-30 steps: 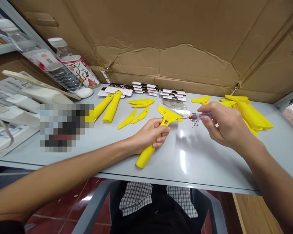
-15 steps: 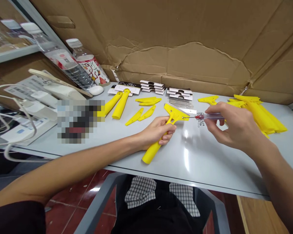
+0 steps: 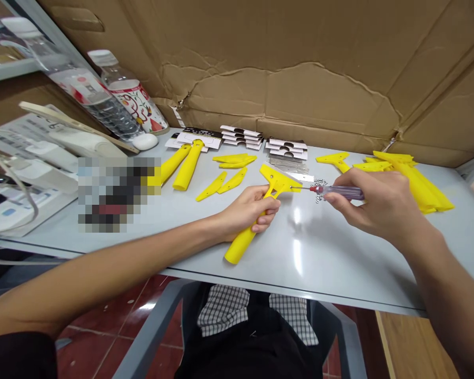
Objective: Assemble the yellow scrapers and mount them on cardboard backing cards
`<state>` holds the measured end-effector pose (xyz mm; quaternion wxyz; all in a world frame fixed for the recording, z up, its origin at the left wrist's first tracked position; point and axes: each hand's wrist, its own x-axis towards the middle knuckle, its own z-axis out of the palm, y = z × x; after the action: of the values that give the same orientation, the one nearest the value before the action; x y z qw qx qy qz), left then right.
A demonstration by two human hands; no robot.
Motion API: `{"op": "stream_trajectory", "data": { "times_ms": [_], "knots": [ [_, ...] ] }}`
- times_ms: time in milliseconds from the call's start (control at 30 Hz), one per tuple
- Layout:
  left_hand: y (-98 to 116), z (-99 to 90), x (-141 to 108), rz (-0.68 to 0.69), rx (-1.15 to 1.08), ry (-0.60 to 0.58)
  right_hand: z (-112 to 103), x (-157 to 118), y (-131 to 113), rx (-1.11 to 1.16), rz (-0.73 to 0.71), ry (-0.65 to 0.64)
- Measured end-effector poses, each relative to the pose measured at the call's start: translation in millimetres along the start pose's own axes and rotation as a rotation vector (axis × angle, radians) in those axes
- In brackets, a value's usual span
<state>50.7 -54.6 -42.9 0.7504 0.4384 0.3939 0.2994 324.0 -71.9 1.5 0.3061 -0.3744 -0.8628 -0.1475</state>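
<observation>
My left hand is wrapped round the handle of a yellow scraper, held tilted over the table with its wide head up. My right hand grips a screwdriver with a clear purple handle and a red collar. The screwdriver lies nearly level, its tip at the right side of the scraper head; whether it sits in a screw there is too small to tell. A small pile of silver screws lies on the table behind the screwdriver's collar. Thin metal blades lie just beyond the scraper head.
Yellow scraper handles are heaped at the right, with loose yellow cover pieces at centre left. Folded black-and-white cards stand along the back by the cardboard. Bottles and a pixelated patch occupy the left.
The screwdriver tip has shifted inward along the scraper head from near its right end. The whole view has moved slightly; my left hand keeps the same grip.
</observation>
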Motion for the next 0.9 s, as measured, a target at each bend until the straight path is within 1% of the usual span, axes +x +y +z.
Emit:
{"op": "stream_trajectory", "data": {
  "times_ms": [133, 300, 400, 500, 600, 733, 800, 900],
  "knots": [
    [0.8, 1.5, -0.5, 0.002, 0.004, -0.004, -4.6, 1.7, -0.4, 0.049, 0.029, -0.046],
    [2.4, 2.0, -1.3, 0.000, -0.004, 0.000, -1.8, 0.6, 0.4, 0.082, 0.083, -0.018],
    [2.4, 1.5, -1.4, -0.002, -0.004, -0.001, 1.1, 0.5, 1.8, 0.093, 0.043, 0.013],
    [1.7, 0.8, -1.1, -0.003, 0.002, -0.013, 1.0, 1.4, 2.0, 0.084, 0.009, 0.013],
    [1.2, 0.2, -0.5, -0.004, 0.002, -0.017, -0.9, 1.1, -0.2, 0.091, 0.025, -0.023],
    [1.1, -0.2, 0.0, -0.001, -0.004, -0.011, -1.5, -1.7, -3.4, 0.133, 0.088, -0.087],
    [1.0, -0.3, 0.2, 0.003, -0.006, -0.010, -0.5, -2.7, -2.9, 0.127, 0.090, -0.091],
    [0.8, -0.1, 0.5, 0.001, -0.010, -0.003, 1.5, -2.4, 0.1, 0.068, 0.058, -0.054]
  ]
}}
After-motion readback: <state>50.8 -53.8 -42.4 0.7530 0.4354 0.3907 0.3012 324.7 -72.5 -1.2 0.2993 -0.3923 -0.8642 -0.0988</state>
